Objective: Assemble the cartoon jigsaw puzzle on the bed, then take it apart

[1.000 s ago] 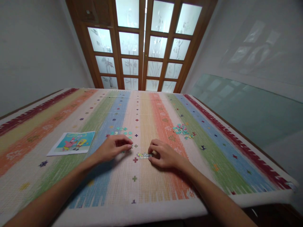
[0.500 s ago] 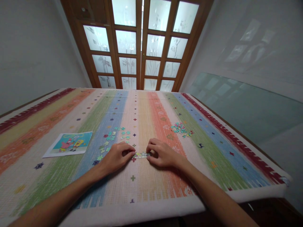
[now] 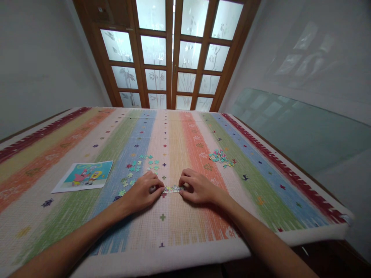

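A short strip of joined puzzle pieces (image 3: 173, 189) lies on the striped tablecloth (image 3: 179, 224) between my two hands. My left hand (image 3: 142, 192) pinches a small piece against the strip's left end, fingers curled. My right hand (image 3: 197, 188) presses its curled fingers on the strip's right end. Loose teal puzzle pieces (image 3: 140, 166) are scattered just beyond my left hand. A second small pile of pieces (image 3: 220, 157) lies further off, beyond my right hand.
A printed cartoon picture (image 3: 84, 175) lies flat at the left of the table. Wooden doors with frosted glass panes (image 3: 171, 54) stand behind the far edge. A glass sheet (image 3: 301, 131) leans along the right wall. The table's near edge is close to my forearms.
My left hand has moved right and nearer, from the scattered teal pieces to the strip's left end. My right hand has stayed on the strip. The view has shifted slightly.
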